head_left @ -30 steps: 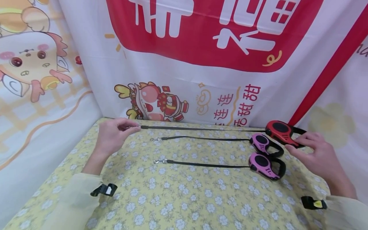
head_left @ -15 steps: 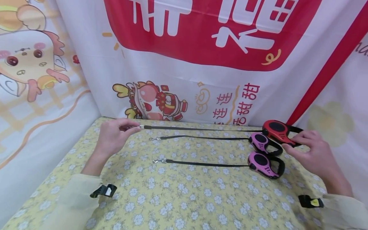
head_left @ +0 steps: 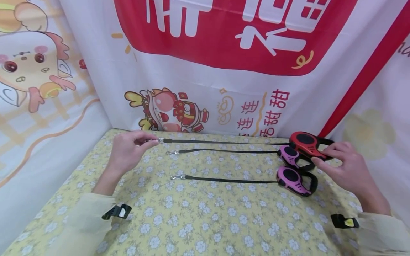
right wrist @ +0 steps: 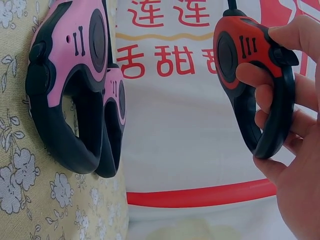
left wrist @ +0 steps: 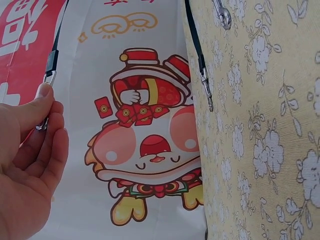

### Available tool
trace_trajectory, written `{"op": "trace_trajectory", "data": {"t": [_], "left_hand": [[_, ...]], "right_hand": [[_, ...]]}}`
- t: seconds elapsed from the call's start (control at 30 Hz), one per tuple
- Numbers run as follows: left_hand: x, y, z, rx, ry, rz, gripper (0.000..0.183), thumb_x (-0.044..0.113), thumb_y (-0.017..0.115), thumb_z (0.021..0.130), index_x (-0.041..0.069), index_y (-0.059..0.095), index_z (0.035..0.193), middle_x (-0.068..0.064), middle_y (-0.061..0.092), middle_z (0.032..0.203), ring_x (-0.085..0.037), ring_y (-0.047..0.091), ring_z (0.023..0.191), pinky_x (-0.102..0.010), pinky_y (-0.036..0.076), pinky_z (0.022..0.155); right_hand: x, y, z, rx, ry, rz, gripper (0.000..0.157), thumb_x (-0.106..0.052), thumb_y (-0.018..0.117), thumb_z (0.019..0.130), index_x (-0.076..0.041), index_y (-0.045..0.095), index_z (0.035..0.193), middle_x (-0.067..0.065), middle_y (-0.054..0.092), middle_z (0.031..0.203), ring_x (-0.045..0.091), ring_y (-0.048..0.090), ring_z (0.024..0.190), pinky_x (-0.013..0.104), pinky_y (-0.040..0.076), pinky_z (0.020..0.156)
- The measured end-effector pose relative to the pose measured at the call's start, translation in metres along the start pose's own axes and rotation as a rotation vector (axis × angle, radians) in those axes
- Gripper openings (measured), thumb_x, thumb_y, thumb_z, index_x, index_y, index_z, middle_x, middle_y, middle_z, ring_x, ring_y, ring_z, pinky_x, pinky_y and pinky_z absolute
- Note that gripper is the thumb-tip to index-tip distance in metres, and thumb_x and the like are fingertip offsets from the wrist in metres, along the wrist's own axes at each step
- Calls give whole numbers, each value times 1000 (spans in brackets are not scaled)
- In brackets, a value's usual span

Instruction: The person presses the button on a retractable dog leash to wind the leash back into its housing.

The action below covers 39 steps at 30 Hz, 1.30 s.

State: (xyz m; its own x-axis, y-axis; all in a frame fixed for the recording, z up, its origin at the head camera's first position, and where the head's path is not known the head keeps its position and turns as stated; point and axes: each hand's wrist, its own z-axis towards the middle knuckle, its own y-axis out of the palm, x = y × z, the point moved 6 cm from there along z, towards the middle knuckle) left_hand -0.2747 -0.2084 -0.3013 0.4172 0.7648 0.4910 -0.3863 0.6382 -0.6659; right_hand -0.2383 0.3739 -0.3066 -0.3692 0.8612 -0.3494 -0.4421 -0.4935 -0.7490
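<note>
My right hand (head_left: 347, 165) grips the black handle of a red retractable dog leash (right wrist: 240, 55), fingers wrapped through its loop in the right wrist view. At the far left, my left hand (head_left: 129, 151) pinches the metal clip (left wrist: 42, 122) of that leash between thumb and fingers. The black strap (head_left: 224, 142) runs straight between both hands along the back of the table. In front of it lie two pink retractable leashes, a farther one (head_left: 289, 156) and a nearer one (head_left: 292, 180). Both have their straps drawn out leftward, ending in metal clips (head_left: 178, 177).
A yellow floral cloth (head_left: 192, 220) covers the table. Behind it hangs a white curtain (head_left: 192, 67) with red lettering and cartoon figures, close to the table's back edge. More printed cloth (head_left: 41, 117) hangs at the left.
The red leash and my right hand have shifted slightly left, so the case now overlaps the farther pink leash in the head view. My left hand keeps its pinch, with slightly more clip showing.
</note>
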Motion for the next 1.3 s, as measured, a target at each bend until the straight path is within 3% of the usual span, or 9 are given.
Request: {"op": "trace_trajectory", "data": {"t": [0.37,0.97,1.3], "left_hand": [[3,2,1,10,-8,-9,12,24,82,95,14,82,101,-6,82,90,-16,70,74,-21,47,61],[11,-1,-3,23,-16,-30,14,27,85,92,14,81,96,-3,79,84,-11,65,69,-20,49,59],[14,1,-2,42,22,-35,14,25,87,90,13,80,92,-3,78,82,-10,64,67,-18,48,58]], "right_hand": [[-2,-2,0,-17,-1,-13,31,-25,82,91,3,78,104,16,64,105,-11,32,102,27,34,74],[-26,3,4,-14,-123,6,24,-15,83,88,0,79,105,11,67,105,-6,36,103,31,34,79],[-26,3,4,-9,-137,6,24,-13,84,88,2,78,105,16,68,107,-4,35,107,33,34,81]]}}
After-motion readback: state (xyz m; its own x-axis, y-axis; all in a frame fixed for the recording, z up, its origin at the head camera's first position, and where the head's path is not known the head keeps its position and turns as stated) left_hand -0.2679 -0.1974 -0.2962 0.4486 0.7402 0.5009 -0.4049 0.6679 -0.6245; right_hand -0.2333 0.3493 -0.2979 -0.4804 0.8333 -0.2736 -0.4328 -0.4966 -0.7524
